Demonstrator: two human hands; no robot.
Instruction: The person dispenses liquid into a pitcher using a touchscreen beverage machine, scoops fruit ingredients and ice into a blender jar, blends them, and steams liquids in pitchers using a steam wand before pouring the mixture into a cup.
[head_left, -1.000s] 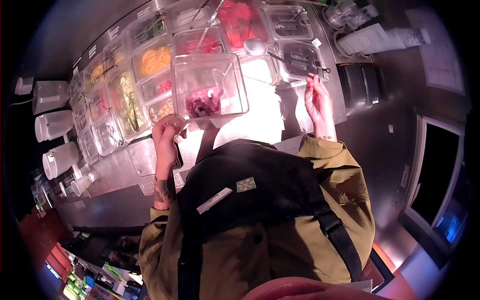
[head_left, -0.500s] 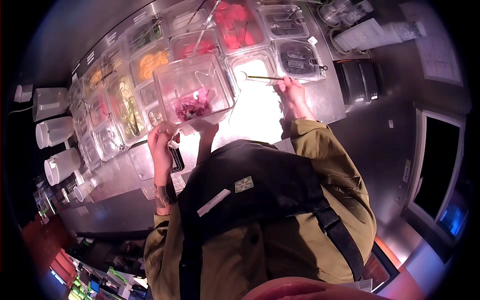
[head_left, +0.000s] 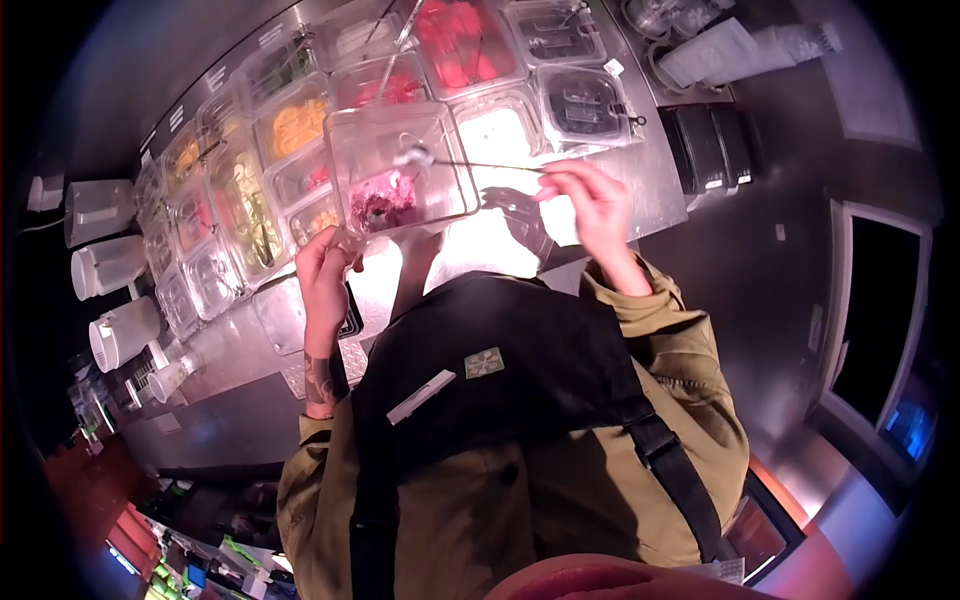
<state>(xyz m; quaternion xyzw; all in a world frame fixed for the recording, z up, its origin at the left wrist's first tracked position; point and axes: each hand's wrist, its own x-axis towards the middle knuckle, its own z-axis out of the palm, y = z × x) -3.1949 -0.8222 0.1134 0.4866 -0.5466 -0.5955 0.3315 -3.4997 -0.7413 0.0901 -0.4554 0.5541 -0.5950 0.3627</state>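
Tilted toward me above the counter is a clear plastic food container (head_left: 455, 140), with chopped purple-red food (head_left: 385, 200) gathered at its lower side. My left hand (head_left: 325, 268) is closed on the container's near left corner. My right hand (head_left: 597, 205) pinches the end of a long-handled spoon (head_left: 485, 164). The spoon's bowl carries something white and lies over the container's opening, above the purple food. Just behind the container's right side sits an inset pan of white food (head_left: 500, 125), washed out by bright light.
Rows of clear inset pans fill the counter, among them yellow strips (head_left: 295, 128), pale green slices (head_left: 255, 220) and pink-red pieces (head_left: 460, 45). Lidded pans (head_left: 583, 103) stand at the right. White pitchers (head_left: 103, 265) line the left, and black bins (head_left: 700, 150) sit at the far right.
My right hand has lifted the spoon away from the white pan and moved it left over the container. The container has shifted slightly right in my left hand.
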